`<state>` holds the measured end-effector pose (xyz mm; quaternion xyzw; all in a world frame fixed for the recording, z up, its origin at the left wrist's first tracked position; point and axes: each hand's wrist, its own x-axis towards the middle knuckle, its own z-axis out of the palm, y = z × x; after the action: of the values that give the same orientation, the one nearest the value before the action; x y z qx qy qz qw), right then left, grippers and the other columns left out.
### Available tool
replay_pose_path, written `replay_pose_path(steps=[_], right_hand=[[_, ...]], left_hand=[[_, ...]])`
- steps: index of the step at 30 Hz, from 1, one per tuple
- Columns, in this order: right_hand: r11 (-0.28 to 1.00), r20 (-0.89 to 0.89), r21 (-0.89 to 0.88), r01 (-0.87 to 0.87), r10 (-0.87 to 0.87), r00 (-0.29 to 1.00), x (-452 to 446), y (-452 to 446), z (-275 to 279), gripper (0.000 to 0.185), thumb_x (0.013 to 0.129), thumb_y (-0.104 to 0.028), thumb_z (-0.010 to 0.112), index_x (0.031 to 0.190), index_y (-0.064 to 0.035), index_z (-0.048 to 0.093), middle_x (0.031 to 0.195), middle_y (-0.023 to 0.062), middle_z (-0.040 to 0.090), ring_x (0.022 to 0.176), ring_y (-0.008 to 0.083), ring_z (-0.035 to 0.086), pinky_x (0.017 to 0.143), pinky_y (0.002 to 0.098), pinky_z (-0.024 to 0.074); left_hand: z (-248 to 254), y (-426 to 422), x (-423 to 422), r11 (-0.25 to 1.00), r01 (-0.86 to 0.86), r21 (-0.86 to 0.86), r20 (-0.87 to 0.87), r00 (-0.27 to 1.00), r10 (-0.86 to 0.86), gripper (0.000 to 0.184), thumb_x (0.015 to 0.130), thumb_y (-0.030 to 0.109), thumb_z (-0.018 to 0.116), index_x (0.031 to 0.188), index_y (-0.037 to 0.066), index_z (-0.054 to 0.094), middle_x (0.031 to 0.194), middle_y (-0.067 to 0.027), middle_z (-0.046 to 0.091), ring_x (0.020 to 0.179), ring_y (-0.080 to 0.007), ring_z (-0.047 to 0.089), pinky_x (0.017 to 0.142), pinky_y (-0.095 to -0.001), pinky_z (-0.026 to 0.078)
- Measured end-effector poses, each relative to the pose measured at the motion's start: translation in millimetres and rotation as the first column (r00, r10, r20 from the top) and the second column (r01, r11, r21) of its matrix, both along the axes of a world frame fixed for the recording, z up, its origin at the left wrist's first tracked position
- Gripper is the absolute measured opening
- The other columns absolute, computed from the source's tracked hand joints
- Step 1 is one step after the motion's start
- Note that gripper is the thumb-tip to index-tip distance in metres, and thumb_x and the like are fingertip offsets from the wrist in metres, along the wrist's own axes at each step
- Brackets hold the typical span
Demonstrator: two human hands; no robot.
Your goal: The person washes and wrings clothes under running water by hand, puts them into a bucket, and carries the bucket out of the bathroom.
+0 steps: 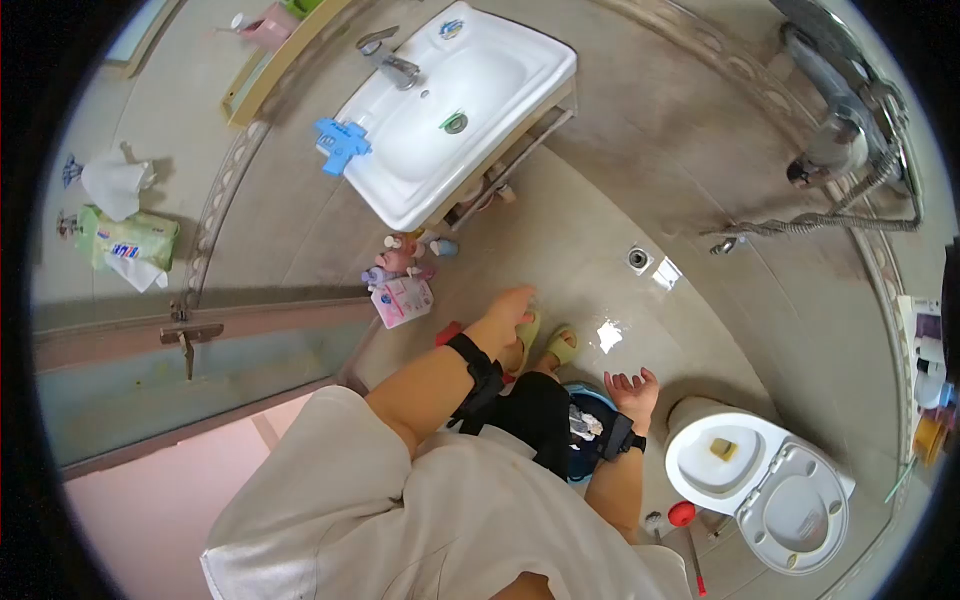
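Observation:
My left hand (514, 304) reaches forward over the floor, above a yellow-green slipper (528, 335). Its fingers look loose and apart, and I see nothing in them. My right hand (632, 393) is open with the fingers spread and slightly curled, holding nothing. It hovers between a blue-rimmed bin (590, 392) with crumpled waste inside and the white toilet (684, 425). Black straps circle both forearms. The toilet's lid (792, 508) is raised, and a yellowish-brown patch shows in the bowl.
Ahead stands a white washbasin (480, 85) with a tap (392, 65) and a blue cloth-like piece (342, 145) on its edge. Bottles and a pink-white pack (402, 302) sit beneath. A shower hose (800, 228) hangs right; a floor drain (638, 259) lies ahead. A door (200, 375) is left.

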<state>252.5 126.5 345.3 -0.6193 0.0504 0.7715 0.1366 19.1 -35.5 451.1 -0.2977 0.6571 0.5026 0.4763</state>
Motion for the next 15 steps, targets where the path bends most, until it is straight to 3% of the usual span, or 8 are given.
replay_pose_path(steps=[2, 5, 8, 10, 12, 13, 15], right_hand=[[0.999, -0.004, -0.009, -0.053, 0.053, 0.999, -12, -1, -1, 0.084, 0.072, -0.024, 0.059, 0.138, -0.0132, 0.009, 0.132, 0.0184, 0.02, 0.123, 0.0346, 0.024, 0.092, 0.0581, 0.0304], [0.999, -0.029, -0.011, -0.039, 0.038, 0.999, -28, -1, 13, 0.077, 0.076, -0.022, 0.053, 0.138, -0.0147, 0.007, 0.14, 0.015, 0.012, 0.128, 0.0305, 0.019, 0.098, 0.0543, 0.0239], [0.998, -0.011, -0.011, -0.069, 0.069, 0.998, -36, 9, 12, 0.069, 0.076, -0.022, 0.053, 0.134, -0.0138, 0.017, 0.124, 0.0157, 0.028, 0.103, 0.0276, 0.04, 0.096, 0.0536, 0.0272], [0.995, -0.018, -0.006, -0.097, 0.097, 0.995, -42, 10, 11, 0.069, 0.076, -0.021, 0.053, 0.134, -0.0139, 0.017, 0.125, 0.0158, 0.028, 0.104, 0.0277, 0.04, 0.096, 0.0536, 0.0273], [0.995, -0.024, -0.002, -0.097, 0.097, 0.995, -51, 8, 10, 0.07, 0.076, -0.021, 0.054, 0.135, -0.0141, 0.016, 0.129, 0.0162, 0.025, 0.108, 0.0282, 0.039, 0.096, 0.0532, 0.0271], [0.994, -0.017, -0.006, -0.108, 0.108, 0.994, -55, 6, 10, 0.07, 0.076, -0.021, 0.054, 0.135, -0.0141, 0.016, 0.129, 0.0162, 0.025, 0.108, 0.0282, 0.039, 0.096, 0.0532, 0.0271], [0.99, -0.032, 0.004, -0.138, 0.138, 0.99, -63, 3, 11, 0.07, 0.077, -0.021, 0.053, 0.135, -0.0131, 0.015, 0.132, 0.0165, 0.024, 0.112, 0.029, 0.036, 0.097, 0.0527, 0.027]], left_hand=[[-8, -7, 0, 1.0, 0.001, 0.017, -0.012, 1.0, -0.001, 0.047, 0.081, 0.039, 0.052, 0.121, 0.015, 0.044, 0.124, -0.0057, 0.04, 0.114, -0.0245, 0.041, 0.094, -0.065, 0.014], [-14, -13, -1, 1.0, 0.003, 0.012, -0.017, 1.0, -0.003, 0.048, 0.082, 0.04, 0.05, 0.123, 0.016, 0.042, 0.126, -0.0043, 0.041, 0.115, -0.0236, 0.041, 0.095, -0.0633, 0.015], [-43, -19, -1, 0.998, -0.003, 0.059, -0.043, 0.999, 0.006, 0.05, 0.082, 0.042, 0.05, 0.124, 0.017, 0.042, 0.128, -0.0028, 0.04, 0.114, -0.023, 0.043, 0.096, -0.0613, 0.014], [-47, -18, 1, 0.994, -0.015, 0.113, -0.064, 0.998, 0.022, 0.051, 0.081, 0.042, 0.05, 0.124, 0.017, 0.042, 0.13, -0.0022, 0.039, 0.113, -0.0227, 0.044, 0.097, -0.0602, 0.013], [-46, -12, 2, 0.997, -0.069, 0.024, -0.066, 0.995, 0.071, 0.052, 0.075, 0.034, 0.059, 0.119, 0.012, 0.045, 0.116, -0.0066, 0.046, 0.101, -0.0239, 0.047, 0.084, -0.0386, 0.039], [-41, -15, 0, 0.997, -0.08, 0.02, -0.058, 0.995, 0.081, 0.052, 0.075, 0.034, 0.059, 0.119, 0.012, 0.045, 0.116, -0.0066, 0.046, 0.101, -0.0239, 0.047, 0.084, -0.0386, 0.039], [-36, -20, -5, 1.0, 0.019, 0.014, 0.076, 0.997, -0.02, 0.054, 0.078, 0.042, 0.054, 0.125, 0.019, 0.04, 0.129, -0.0022, 0.04, 0.112, -0.0208, 0.046, 0.098, -0.0585, 0.014]])
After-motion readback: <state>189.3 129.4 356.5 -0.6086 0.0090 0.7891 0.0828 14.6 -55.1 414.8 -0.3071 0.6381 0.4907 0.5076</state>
